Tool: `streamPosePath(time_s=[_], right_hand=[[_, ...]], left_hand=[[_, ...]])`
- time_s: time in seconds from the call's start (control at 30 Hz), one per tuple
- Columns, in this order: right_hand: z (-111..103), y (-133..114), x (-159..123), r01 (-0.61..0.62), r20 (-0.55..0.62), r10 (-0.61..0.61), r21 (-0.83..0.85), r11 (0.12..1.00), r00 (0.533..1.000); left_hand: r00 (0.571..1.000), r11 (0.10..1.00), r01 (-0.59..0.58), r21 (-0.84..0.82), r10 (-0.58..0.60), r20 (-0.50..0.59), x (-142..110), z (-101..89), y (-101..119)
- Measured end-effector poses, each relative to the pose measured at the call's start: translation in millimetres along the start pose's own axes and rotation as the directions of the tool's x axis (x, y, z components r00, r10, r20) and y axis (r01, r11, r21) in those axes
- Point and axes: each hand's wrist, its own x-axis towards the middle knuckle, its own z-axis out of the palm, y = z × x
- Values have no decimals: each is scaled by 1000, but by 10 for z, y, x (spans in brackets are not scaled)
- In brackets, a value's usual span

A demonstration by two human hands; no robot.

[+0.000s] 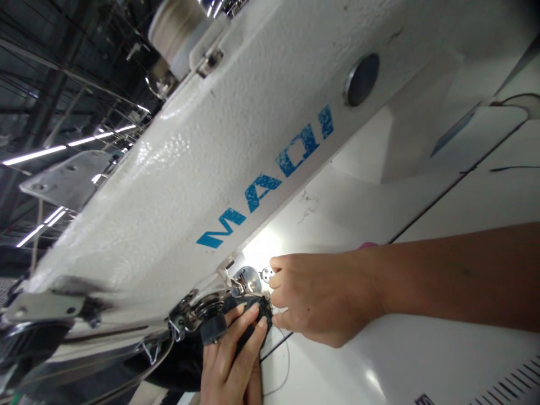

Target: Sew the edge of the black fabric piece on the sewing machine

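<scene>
A piece of black fabric [262,302] lies beside the presser foot [237,287] of a white sewing machine [169,185]. My left hand [236,354] comes up from the bottom edge, its long fingers resting over this fabric and holding it near the needle area. From the right reaches my right hand [324,295], closed, with curled fingertips at the fabric's right edge. Whatever those fingertips pinch is hidden. A loose thread [288,360] curves down from between the hands. Just beyond the right fingertips is a round metal part with holes [267,274].
The machine's arm slants across the view, with blue lettering [264,180] and a thread spool [175,31] at its top. A dark tension knob [214,329] stands close to my left fingers. Printed ruler marks [512,382] run along the white table [392,360].
</scene>
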Motion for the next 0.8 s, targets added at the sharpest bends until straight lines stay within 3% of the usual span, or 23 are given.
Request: streamPosePath(time_s=[0.57,0.8], right_hand=[[39,92,11,-87,-66,88,16,996,994],[106,97,76,-276,-71,295,201,940,953]], left_hand=[[1000,1000,11,-14,-12,-13,14,16,4],[1000,999,-11,-39,11,10,21,-10,-4]])
